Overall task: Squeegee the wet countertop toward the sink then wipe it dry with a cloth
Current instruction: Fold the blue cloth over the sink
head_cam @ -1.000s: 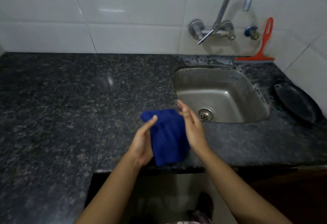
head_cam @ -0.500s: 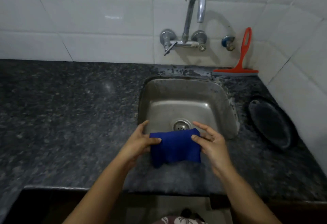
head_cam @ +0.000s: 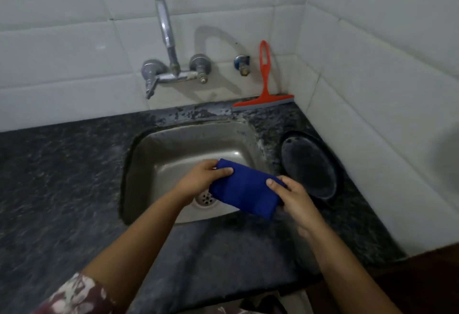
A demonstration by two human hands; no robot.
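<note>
Head view: blue cloth point(head_cam: 244, 193) had moved from countertop point(head_cam: 62, 177) to over the sink point(head_cam: 173, 145), left hand point(head_cam: 202, 179) and right hand point(head_cam: 293, 197) each gripping an end, wringing likely.

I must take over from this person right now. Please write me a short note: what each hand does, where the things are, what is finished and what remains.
Left hand: grips one end of the folded blue cloth.
Right hand: grips the other end; the cloth is held over the sink.
Squeegee: set aside, leaning on the wall tiles behind the sink, so squeegeeing seems finished.
Left to do: wipe the countertop dry. How wet it is, I cannot tell.
</note>
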